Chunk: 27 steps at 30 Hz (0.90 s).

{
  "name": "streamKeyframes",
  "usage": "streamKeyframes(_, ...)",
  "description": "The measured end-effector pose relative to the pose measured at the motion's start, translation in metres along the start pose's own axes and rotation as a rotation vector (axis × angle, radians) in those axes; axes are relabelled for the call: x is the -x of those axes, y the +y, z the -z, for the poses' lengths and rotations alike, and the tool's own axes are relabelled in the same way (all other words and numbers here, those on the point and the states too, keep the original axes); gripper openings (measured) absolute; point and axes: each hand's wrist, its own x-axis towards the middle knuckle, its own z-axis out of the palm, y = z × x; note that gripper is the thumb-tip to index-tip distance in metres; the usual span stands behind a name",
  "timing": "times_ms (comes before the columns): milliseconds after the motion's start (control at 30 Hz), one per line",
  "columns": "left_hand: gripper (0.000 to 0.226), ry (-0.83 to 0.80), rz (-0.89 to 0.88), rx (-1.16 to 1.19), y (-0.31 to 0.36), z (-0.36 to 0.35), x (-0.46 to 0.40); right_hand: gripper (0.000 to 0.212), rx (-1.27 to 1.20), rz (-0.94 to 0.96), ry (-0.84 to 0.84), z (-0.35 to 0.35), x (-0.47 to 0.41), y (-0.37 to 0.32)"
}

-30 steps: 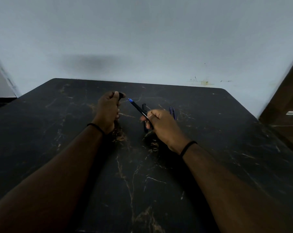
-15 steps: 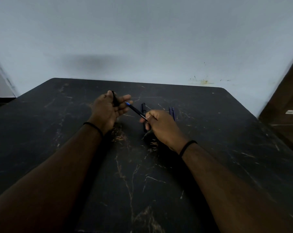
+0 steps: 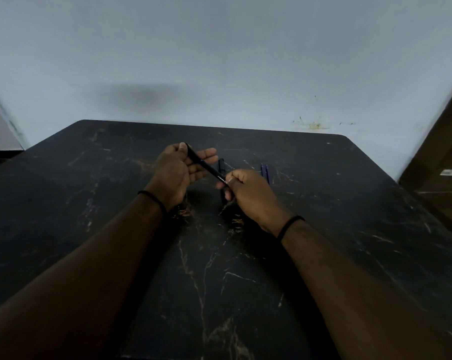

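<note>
A slim black pen with white print on its barrel runs slantwise between my two hands, above the black marble-patterned table. My left hand pinches its far, upper end between thumb and fingers, the other fingers lying fairly straight beneath it. My right hand has its fingers curled round the near end of the barrel. The pen's tip is hidden inside the black end held by my left hand.
Another dark pen lies on the table just behind my hands. Two thin blue sticks lie side by side to the right. A pale wall stands behind the table, and brown wooden furniture stands at the right edge.
The pen's blue tip was bare and apart from my left hand; my hands came together and the tip has gone into the black piece my left hand holds.
</note>
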Motion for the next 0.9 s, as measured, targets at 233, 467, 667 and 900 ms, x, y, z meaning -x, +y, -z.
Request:
streamKeyframes(233, 0.019, -0.05, -0.022, -0.184, -0.0068, -0.0039, -0.0013, 0.033, -0.282, -0.139, -0.052, 0.0043, 0.0054, -0.0066)
streamKeyframes(467, 0.021, -0.087, -0.053, -0.16, -0.0071, -0.0038, 0.0012, 0.032, -0.375, -0.176, -0.092, 0.006, 0.0051, -0.0074)
streamKeyframes(667, 0.027, -0.109, -0.07, -0.168, -0.0064, -0.0007, 0.0028, 0.033, -0.414, -0.193, -0.119, 0.0071, 0.0019, -0.0025)
streamKeyframes(900, 0.027, -0.138, -0.095, -0.091, -0.0084, -0.0051, 0.0032, 0.034, -0.412, -0.158, -0.087, 0.0049, 0.003, -0.0034)
